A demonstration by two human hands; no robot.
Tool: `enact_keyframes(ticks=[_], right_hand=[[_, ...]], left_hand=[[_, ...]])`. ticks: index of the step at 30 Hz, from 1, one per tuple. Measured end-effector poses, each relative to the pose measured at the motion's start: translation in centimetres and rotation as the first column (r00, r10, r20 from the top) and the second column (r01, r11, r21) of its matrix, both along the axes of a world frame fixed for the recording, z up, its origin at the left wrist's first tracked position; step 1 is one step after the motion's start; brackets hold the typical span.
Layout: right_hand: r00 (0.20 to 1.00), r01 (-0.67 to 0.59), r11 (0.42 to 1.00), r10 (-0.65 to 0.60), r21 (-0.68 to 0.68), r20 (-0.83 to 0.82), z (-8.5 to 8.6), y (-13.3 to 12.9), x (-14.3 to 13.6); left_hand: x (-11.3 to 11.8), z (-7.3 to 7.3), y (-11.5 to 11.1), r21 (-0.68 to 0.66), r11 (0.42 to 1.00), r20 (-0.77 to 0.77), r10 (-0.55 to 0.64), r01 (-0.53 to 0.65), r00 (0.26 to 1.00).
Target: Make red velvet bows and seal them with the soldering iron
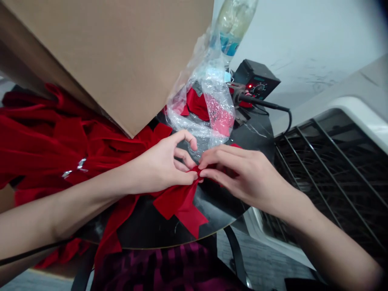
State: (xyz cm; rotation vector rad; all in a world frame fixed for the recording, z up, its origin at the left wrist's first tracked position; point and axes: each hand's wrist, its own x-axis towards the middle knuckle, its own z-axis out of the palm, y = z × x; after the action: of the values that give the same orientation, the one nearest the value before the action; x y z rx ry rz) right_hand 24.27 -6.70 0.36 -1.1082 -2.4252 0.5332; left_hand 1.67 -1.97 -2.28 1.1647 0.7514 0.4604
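Observation:
A red ribbon bow with notched tails hangs between my two hands over the round black table. My left hand is closed on its gathered middle with the thumb and lower fingers, while the index finger curls free above. Meeting it from the other side, my right hand pinches the same middle between thumb and fingertips. The fingers hide the bow's centre and most of its right side. Beside my left forearm lies a large pile of red ribbon, with silvery ties around part of it.
A big cardboard box stands at the upper left. Behind my hands, a clear plastic bag holds red pieces. A bottle, a black control box with a red light and a corded black-handled tool are farther back. A fan heater-like grille stands right.

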Motion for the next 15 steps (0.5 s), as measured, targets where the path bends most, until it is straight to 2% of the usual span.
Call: enact_keyframes(ticks=[5, 7, 9, 12, 15], right_hand=[[0.982, 0.095, 0.966, -0.13, -0.242, -0.134, 1.4, 0.5, -0.5], [0.965, 0.117, 0.962, -0.169, -0.247, -0.202, 2.1, -0.1, -0.5], [0.955, 0.203, 0.976, -0.214, -0.074, -0.205, 2.5, -1.3, -0.4], [0.951, 0.304, 0.912, -0.307, 0.276, -0.035, 2.1, -3.5, -0.4], [0.924, 0.318, 0.863, -0.375, 0.392, 0.076, 0.8, -4.7, -0.9]], left_hand=[[-0.1, 0.5, -0.1, 0.094, 0.995, -0.01, 0.025, -0.024, 1.0], [-0.1, 0.7, -0.1, 0.103, 0.993, 0.018, 0.05, -0.051, 0.999], [-0.1, 0.9, -0.1, 0.085, 0.992, 0.039, 0.087, -0.091, 0.995], [-0.1, 1.1, 0.0, 0.059, 0.99, 0.053, 0.126, -0.129, 0.991], [0.0, 1.0, -0.2, 0.07, 0.987, 0.057, 0.139, -0.143, 0.989]])
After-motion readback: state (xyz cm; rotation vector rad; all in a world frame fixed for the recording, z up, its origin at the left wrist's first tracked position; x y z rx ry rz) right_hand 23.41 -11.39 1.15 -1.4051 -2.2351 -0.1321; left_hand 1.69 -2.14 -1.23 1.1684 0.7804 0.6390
